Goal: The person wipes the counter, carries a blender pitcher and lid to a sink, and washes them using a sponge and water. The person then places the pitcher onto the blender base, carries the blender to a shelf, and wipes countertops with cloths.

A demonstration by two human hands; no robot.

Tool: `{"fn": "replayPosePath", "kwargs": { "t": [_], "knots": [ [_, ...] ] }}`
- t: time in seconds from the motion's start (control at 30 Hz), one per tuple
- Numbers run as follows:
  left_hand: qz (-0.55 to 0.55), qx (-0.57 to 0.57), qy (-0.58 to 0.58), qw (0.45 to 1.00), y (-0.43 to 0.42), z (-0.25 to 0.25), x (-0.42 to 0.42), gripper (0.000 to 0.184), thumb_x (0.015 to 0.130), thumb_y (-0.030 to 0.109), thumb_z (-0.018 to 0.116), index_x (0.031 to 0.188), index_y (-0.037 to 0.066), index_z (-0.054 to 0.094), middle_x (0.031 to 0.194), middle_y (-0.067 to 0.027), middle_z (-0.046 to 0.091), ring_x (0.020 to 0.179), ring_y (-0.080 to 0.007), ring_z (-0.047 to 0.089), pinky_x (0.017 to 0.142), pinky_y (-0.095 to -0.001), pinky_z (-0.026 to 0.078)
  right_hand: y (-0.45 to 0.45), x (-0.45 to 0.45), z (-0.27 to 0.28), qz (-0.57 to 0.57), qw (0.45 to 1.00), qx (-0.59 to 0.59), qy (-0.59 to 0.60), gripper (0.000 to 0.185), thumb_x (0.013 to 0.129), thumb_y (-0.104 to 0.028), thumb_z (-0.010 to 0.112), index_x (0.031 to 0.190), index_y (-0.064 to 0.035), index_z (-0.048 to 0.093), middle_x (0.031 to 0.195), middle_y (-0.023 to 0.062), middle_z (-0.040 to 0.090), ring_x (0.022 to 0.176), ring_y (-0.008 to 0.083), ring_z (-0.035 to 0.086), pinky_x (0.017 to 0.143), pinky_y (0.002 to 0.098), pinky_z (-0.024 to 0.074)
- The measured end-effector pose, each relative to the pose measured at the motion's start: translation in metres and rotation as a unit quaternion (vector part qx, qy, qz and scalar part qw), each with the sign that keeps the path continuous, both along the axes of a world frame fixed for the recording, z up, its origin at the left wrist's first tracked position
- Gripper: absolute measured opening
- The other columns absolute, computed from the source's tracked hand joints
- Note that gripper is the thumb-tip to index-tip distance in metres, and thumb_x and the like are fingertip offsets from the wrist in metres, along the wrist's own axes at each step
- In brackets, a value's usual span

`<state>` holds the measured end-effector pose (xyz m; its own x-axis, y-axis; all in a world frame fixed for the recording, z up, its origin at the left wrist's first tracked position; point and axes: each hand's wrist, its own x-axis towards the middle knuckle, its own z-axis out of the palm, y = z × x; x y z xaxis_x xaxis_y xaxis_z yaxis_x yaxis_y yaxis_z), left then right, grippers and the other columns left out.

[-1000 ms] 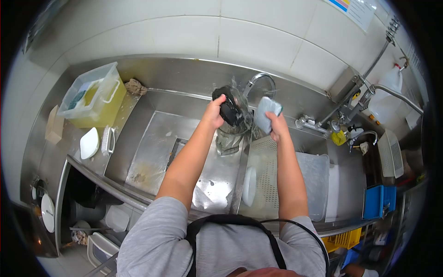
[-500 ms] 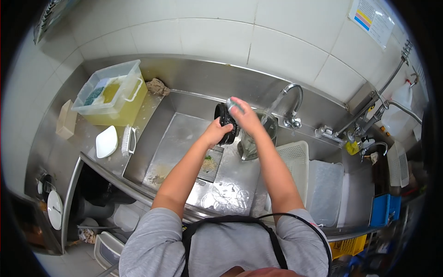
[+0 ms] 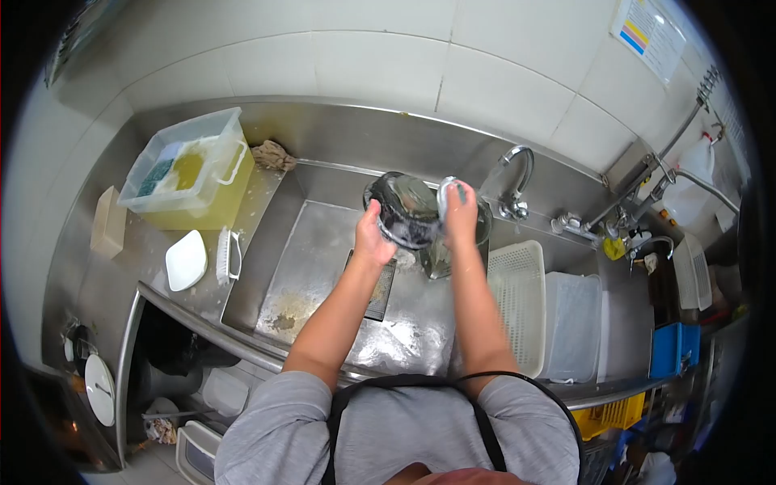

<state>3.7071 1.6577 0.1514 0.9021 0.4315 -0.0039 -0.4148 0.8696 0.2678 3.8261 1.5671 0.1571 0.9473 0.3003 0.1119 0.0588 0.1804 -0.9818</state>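
My left hand (image 3: 374,236) is wrapped round the rim of a wet black bowl-like container (image 3: 404,212), tilted on its side over the sink. My right hand (image 3: 461,214) grips a small pale grey piece (image 3: 444,194) with a rounded edge, close to the container's right side; its kind does not show clearly. Behind my right hand a clear plastic container (image 3: 436,263) stands in the sink, partly hidden. Water runs from the curved tap (image 3: 521,162) above it. A drain strainer (image 3: 378,299) holding food scraps lies below my left wrist.
To the left stand a clear tub of yellowish liquid (image 3: 202,186), a crumpled cloth (image 3: 273,155), a white dish (image 3: 187,260) and a scrubbing brush (image 3: 229,255). A white perforated basket (image 3: 517,303) and a translucent tray (image 3: 571,327) lie right. The sink's front edge (image 3: 267,347) runs before me.
The black container has turned so more of its round side shows. My right hand has moved right and down with the pale piece, away from the container's top.
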Motion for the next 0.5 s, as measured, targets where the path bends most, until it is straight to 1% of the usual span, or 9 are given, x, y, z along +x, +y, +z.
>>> {"fn": "replayPosePath", "kwargs": {
  "t": [0.03,0.1,0.2,0.23,0.3,0.4,0.43,0.47,0.5],
  "knots": [
    [-0.028,0.024,-0.008,0.999,-0.002,-0.002,0.001,0.037,0.085,0.03,0.037,0.11,0.004,0.044,0.107,-0.0101,0.051,0.098,-0.0266,0.048,0.088,-0.0398,0.035,-0.002,0.019,-0.007,0.029,0.983,0.089,0.156,0.045,0.077,-0.03,0.055,0.113,-0.0072,0.04,0.109,0.011,0.046,0.093,0.0213,0.048,0.078,0.0355,0.0389],
    [-0.083,0.07,-0.031,0.994,-0.007,-0.003,0.007,0.037,0.084,0.031,0.038,0.109,0.003,0.045,0.109,-0.0105,0.05,0.099,-0.0268,0.047,0.087,-0.0397,0.036,-0.019,0.033,-0.001,0.157,0.95,0.098,0.253,0.056,0.078,-0.033,0.054,0.122,-0.0088,0.029,0.111,0.0102,0.046,0.097,0.0222,0.047,0.079,0.0377,0.039],
    [-0.107,0.077,-0.007,0.991,-0.009,0.005,0.04,0.039,0.083,0.033,0.041,0.108,0.003,0.046,0.105,-0.0114,0.052,0.097,-0.0259,0.049,0.087,-0.04,0.036,-0.032,0.073,-0.012,0.117,0.961,0.044,0.246,0.061,0.077,-0.033,0.054,0.125,-0.0091,0.024,0.112,0.0105,0.045,0.099,0.0223,0.047,0.08,0.0382,0.0388],
    [-0.113,0.081,0.003,0.99,-0.01,0.007,0.05,0.04,0.083,0.034,0.041,0.107,0.003,0.046,0.104,-0.0117,0.052,0.096,-0.0256,0.049,0.087,-0.0402,0.036,-0.032,0.086,-0.01,0.065,0.967,0.046,0.243,0.066,0.076,-0.029,0.056,0.127,-0.0097,0.019,0.115,0.0112,0.043,0.1,0.0226,0.046,0.08,0.0381,0.0392],
    [-0.126,0.057,0.03,0.99,-0.015,0.0,0.073,0.039,0.084,0.033,0.04,0.107,0.002,0.046,0.105,-0.0124,0.052,0.097,-0.027,0.049,0.088,-0.0419,0.036,-0.039,0.106,0.0,0.072,0.983,-0.02,0.166,0.059,0.075,-0.026,0.055,0.125,-0.0101,0.028,0.112,0.0126,0.046,0.092,0.0234,0.052,0.073,0.0376,0.0442],
    [-0.132,0.064,0.068,0.987,-0.031,-0.018,0.108,0.038,0.084,0.033,0.039,0.107,0.004,0.046,0.104,-0.0116,0.052,0.097,-0.0254,0.049,0.087,-0.0412,0.036,-0.037,0.125,0.014,0.214,0.967,-0.135,0.044,0.051,0.071,-0.022,0.057,0.118,-0.0112,0.041,0.112,0.0154,0.045,0.091,0.0261,0.052,0.074,0.0347,0.0436],
    [-0.136,0.06,0.072,0.986,-0.035,-0.021,0.116,0.037,0.084,0.033,0.039,0.107,0.005,0.046,0.104,-0.0115,0.052,0.097,-0.0254,0.05,0.087,-0.041,0.036,-0.038,0.114,0.02,0.157,0.949,-0.247,-0.119,0.047,0.07,-0.022,0.058,0.114,-0.0116,0.044,0.11,0.0162,0.047,0.09,0.0276,0.053,0.074,0.0342,0.0435],
    [-0.141,0.056,0.077,0.985,-0.038,-0.027,0.123,0.037,0.084,0.033,0.039,0.107,0.005,0.046,0.104,-0.0113,0.052,0.097,-0.0254,0.05,0.087,-0.0408,0.036,-0.039,0.089,0.03,0.094,0.891,-0.351,-0.274,0.043,0.07,-0.022,0.058,0.11,-0.0119,0.048,0.108,0.0169,0.048,0.089,0.029,0.053,0.073,0.0337,0.0434],
    [-0.146,0.051,0.085,0.984,-0.041,-0.035,0.13,0.037,0.084,0.033,0.039,0.107,0.005,0.046,0.104,-0.0111,0.052,0.097,-0.0254,0.05,0.087,-0.0406,0.036,-0.041,0.073,0.038,0.029,0.795,-0.44,-0.416,0.039,0.069,-0.022,0.059,0.106,-0.0122,0.052,0.106,0.0177,0.049,0.087,0.0305,0.054,0.073,0.0332,0.0433]
  ]
}}
